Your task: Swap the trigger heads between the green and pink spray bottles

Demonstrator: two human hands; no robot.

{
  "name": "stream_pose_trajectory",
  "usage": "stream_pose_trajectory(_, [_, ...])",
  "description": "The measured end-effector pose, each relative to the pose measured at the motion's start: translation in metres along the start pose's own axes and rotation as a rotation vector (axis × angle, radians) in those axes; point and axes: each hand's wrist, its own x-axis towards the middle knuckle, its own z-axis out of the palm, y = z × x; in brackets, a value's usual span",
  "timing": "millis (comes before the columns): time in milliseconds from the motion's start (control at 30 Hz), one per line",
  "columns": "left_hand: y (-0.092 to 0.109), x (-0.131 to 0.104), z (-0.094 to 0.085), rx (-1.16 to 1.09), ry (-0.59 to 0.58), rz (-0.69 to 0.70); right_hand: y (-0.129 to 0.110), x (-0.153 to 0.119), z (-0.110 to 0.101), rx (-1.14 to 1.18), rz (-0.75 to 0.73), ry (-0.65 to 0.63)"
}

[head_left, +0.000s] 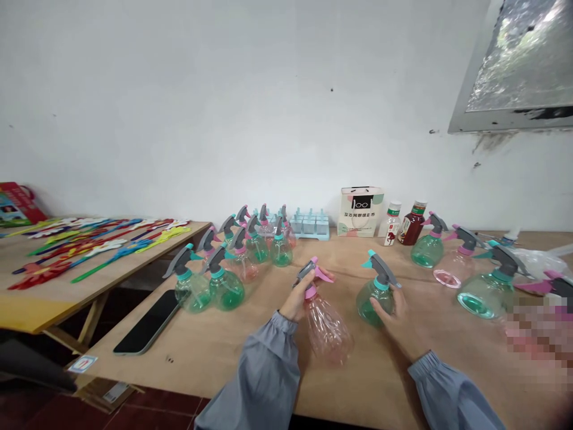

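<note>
My left hand (295,298) is closed around the grey and pink trigger head of a clear pink spray bottle (329,331), which hangs tilted with its base toward me. A green spray bottle (369,301) with a grey and teal head stands upright on the table. On its right side my right hand (398,316) wraps its body with thumb and fingers. Several more pink and green spray bottles (227,289) are grouped to the left. Others, such as a green spray bottle (486,292), line the right side.
A black phone (147,322) lies near the left edge of the brown-covered table (224,358). Along the wall stand a light-blue rack (310,226), a paper bag (359,212) and two labelled bottles (410,224). Colourful flower-shaped items (107,248) cover another table at left.
</note>
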Motion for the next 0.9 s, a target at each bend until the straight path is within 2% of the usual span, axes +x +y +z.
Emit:
stream_pose_trajectory(167, [0.003, -0.001, 0.002, 0.045, 0.072, -0.004, 0.0, 0.0, 0.001, -0.002, -0.016, 0.011])
stream_pose_trajectory(367, [0.005, -0.006, 0.003, 0.051, -0.183, 0.002, -0.001, 0.0, -0.001, 0.001, -0.009, -0.015])
stream_pose_trajectory(433, [0.005, -0.007, 0.003, 0.048, -0.224, 0.012, 0.0, 0.0, -0.002, -0.008, -0.006, -0.016])
stream_pose_trajectory(700, [0.007, -0.006, 0.007, 0.24, -0.046, 0.085, -0.003, 0.003, -0.001, 0.013, -0.014, 0.017])
stream_pose_trajectory(833, [0.02, -0.009, 0.0, 0.344, -0.012, 0.192, -0.004, 0.002, -0.001, 0.031, 0.008, 0.008])
stream_pose_trajectory(900, [0.031, -0.009, -0.009, 0.381, 0.054, 0.248, -0.005, 0.002, -0.001, 0.037, 0.018, -0.003])
